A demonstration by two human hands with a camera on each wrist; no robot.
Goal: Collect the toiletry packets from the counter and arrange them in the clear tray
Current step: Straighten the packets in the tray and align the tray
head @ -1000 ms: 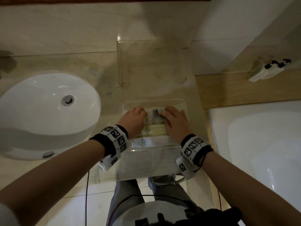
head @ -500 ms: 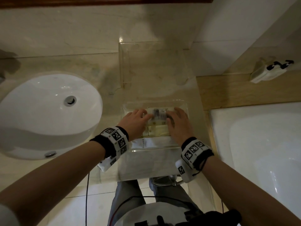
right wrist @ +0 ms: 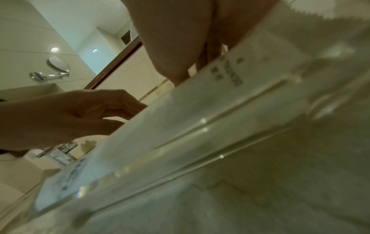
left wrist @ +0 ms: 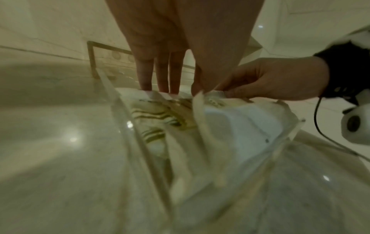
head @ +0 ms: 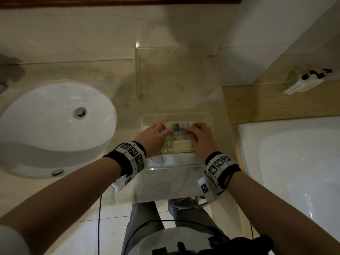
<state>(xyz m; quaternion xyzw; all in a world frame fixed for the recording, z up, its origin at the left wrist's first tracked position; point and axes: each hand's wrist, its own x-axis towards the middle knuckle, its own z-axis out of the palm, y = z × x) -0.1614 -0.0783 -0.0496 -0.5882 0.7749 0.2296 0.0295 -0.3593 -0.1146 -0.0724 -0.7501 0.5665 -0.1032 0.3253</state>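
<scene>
counter [head: 117,85]: left hand [head: 153,138], right hand [head: 202,139] pinch top packet [head: 180,128] in clear tray [head: 211,119].

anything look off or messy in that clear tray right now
Nothing looks spilled or torn. The white and cream toiletry packets lie overlapped inside the clear plastic tray, not in neat rows. The left hand and right hand touch the printed top packet.

— What kind of place is this?
— A bathroom. In the head view a white basin [head: 55,126] with a metal drain [head: 80,112] sits at 9 o'clock in a marble counter [head: 110,74], and a white bathtub [head: 294,172] lies at 3 o'clock.
— Anything more?
— Sealed toiletry packets [head: 181,146] lie in a clear tray [head: 184,114]. The right wrist view shows a round mirror [right wrist: 58,64] on a chrome arm, on the tiled wall.
</scene>
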